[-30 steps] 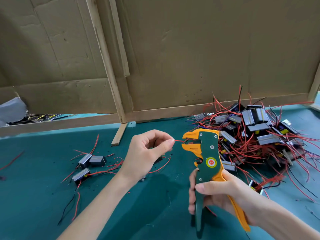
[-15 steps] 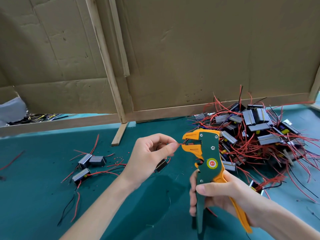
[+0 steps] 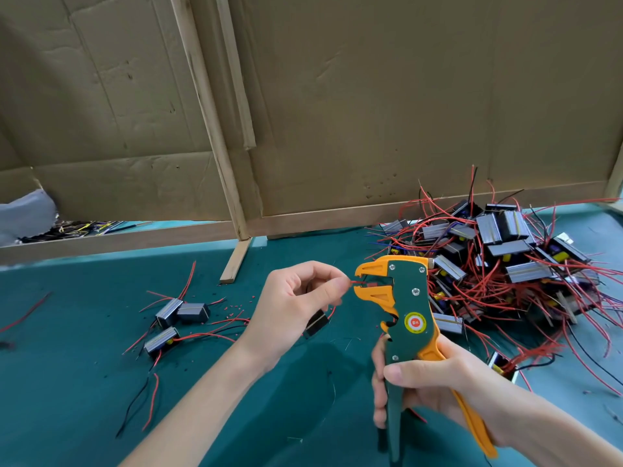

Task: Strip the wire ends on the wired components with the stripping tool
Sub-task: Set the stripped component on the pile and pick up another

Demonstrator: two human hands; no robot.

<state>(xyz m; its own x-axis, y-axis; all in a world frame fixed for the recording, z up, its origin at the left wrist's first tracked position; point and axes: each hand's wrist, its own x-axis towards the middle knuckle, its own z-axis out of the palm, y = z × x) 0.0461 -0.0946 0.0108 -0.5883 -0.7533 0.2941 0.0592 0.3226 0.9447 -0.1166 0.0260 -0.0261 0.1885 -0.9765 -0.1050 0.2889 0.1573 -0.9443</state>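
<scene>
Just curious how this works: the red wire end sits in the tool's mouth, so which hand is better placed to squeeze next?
The right hand, probably: it grips the handles of the stripping tool. The left hand is occupied pinching the red wire at the jaws.

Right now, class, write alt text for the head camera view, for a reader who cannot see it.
A left hand pinches a red wire, its end in the jaws of a stripping tool held by the right hand; wired components lie piled at right.
</scene>
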